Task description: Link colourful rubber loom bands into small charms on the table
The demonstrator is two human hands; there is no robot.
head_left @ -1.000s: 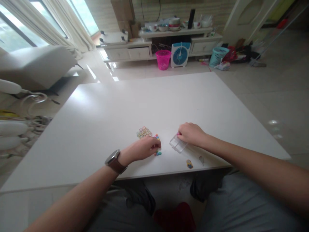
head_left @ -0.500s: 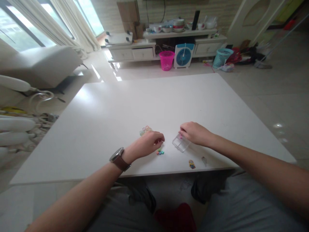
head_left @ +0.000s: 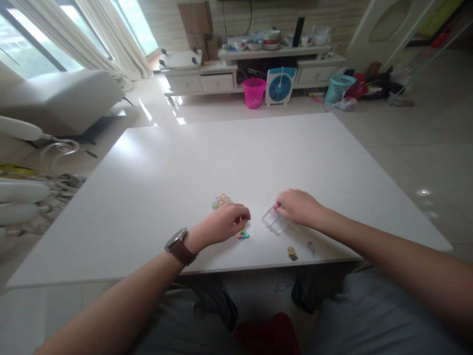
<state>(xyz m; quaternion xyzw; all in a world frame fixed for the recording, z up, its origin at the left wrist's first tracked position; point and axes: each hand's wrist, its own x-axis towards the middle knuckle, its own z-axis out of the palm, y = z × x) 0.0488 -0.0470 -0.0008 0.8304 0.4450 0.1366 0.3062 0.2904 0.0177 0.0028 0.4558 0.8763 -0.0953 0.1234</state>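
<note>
Left hand point(head_left: 221, 224) is curled, contents hidden, above colourful beads point(head_left: 243, 235); right hand point(head_left: 295, 207) pinches a pink bead point(head_left: 275, 206) over the clear compartment box point(head_left: 273, 220): release low, steadying the box.

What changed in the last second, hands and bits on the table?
The left hand lifted off the small coloured pieces and closed its fingers, leaving fewer pieces on the table. The right hand stayed on the clear plastic box. The ring pile and minion sticker did not move.
</note>
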